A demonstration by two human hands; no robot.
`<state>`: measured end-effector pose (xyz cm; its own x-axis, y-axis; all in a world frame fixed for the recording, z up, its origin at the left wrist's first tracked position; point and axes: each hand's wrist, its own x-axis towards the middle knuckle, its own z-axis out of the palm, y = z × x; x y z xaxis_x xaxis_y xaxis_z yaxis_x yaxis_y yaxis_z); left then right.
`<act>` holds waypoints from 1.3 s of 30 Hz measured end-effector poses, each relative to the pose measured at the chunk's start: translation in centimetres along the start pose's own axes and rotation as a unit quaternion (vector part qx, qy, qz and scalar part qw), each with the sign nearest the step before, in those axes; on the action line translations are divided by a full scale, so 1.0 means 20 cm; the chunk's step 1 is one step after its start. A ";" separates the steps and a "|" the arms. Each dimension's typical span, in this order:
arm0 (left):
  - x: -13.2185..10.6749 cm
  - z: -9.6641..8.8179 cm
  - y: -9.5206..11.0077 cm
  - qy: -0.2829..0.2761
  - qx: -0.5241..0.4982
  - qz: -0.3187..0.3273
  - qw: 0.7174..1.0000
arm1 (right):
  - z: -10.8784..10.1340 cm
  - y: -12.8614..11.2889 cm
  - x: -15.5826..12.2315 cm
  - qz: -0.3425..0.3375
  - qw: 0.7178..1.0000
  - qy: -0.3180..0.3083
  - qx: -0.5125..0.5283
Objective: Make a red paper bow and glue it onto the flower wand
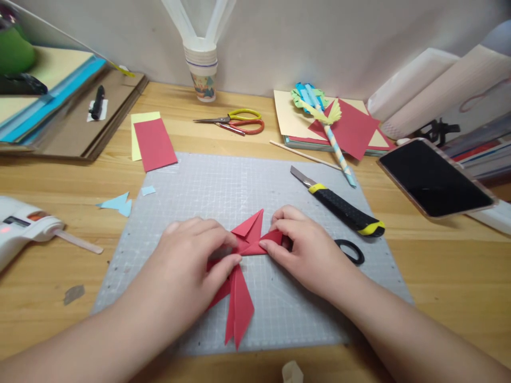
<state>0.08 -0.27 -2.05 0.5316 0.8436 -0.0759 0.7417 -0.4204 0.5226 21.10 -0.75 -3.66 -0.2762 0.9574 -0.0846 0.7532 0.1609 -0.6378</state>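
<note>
A red folded paper piece (pixel 252 246) with pointed flaps lies on the grey cutting mat (pixel 215 178). My left hand (pixel 194 252) grips its left side between thumb and fingers. At its right end, my right hand (pixel 307 242) pinches a folded flap. Below the left thumb, more folded red paper (pixel 241 311) spreads in long points; whether it joins the upper piece is hidden by my hand. A black ring-shaped handle (pixel 351 251) shows just right of my right hand, partly covered by it. Beyond it lies a black and yellow utility knife (pixel 343 207), blade out.
Scissors (pixel 239 122), paper cups (pixel 203 80) and a red paper rectangle (pixel 155 143) lie behind the mat. A paper flower (pixel 333 141) rests on a paper stack at back right, near a tablet (pixel 435 178). A glue gun (pixel 27 229) is at left, beside blue scraps (pixel 117 204).
</note>
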 end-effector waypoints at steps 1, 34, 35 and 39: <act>-0.01 0.00 0.01 0.006 0.015 0.016 1.000 | 0.00 0.00 0.00 -0.001 1.000 -0.001 0.001; -0.10 0.08 0.08 0.022 0.237 0.147 0.960 | 0.00 -0.01 0.00 0.011 1.000 -0.025 -0.005; -0.11 0.08 0.08 0.017 0.243 0.144 0.959 | 0.00 -0.01 0.00 0.014 1.000 -0.027 -0.006; -0.11 0.10 0.07 0.001 0.249 0.136 0.959 | -0.01 -0.02 0.01 0.017 0.999 -0.029 -0.010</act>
<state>0.80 -3.33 -2.84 0.7325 0.6807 0.0067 0.6796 -0.7318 0.0518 20.89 -0.63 -3.39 -0.2846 0.9468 -0.1503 0.7744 0.1347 -0.6182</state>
